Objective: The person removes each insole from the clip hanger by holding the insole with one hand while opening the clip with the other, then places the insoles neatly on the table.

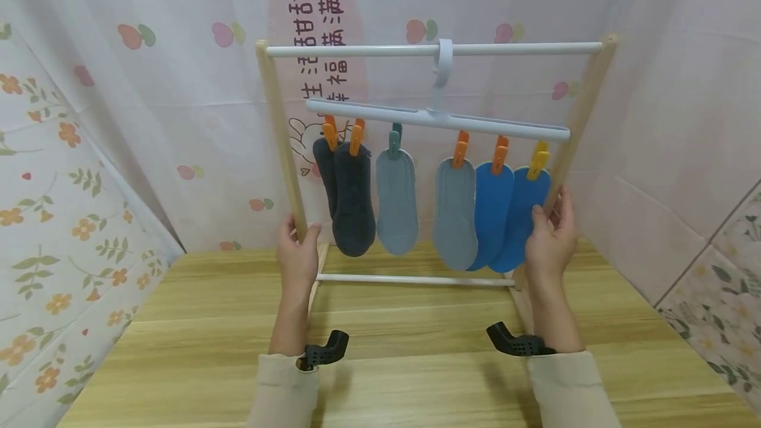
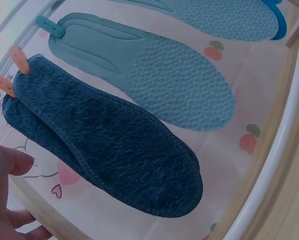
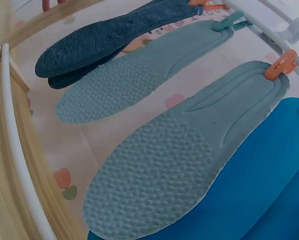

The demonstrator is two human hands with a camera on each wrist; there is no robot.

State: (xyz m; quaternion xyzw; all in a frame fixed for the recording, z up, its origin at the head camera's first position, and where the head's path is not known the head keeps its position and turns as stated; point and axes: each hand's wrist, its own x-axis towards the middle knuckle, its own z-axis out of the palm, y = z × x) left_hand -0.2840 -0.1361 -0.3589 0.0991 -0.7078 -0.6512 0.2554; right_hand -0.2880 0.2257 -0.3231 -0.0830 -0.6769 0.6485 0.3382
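Note:
A wooden rack with a white top bar (image 1: 357,51) stands on the table. My left hand (image 1: 296,259) grips its left post (image 1: 279,131), thumb in front. On the other side, my right hand (image 1: 553,246) holds the right post (image 1: 588,91), its thumb near a blue insole (image 1: 516,230). A white hanger (image 1: 380,113) hooks over the top bar and tilts down to the right. Clothespins (image 1: 460,147) clip the insoles to it: two dark fuzzy insoles (image 2: 114,135) at left, two grey-blue textured insoles (image 3: 154,165) in the middle, two blue ones at right.
A white lower bar (image 1: 416,279) joins the rack's sides near the wood-grain tabletop (image 1: 410,349). Behind hangs a pale curtain (image 1: 196,111) with fruit prints and writing. Flowered cloth (image 1: 65,216) lines the left side. A black wrist mount (image 1: 327,349) sits on each arm.

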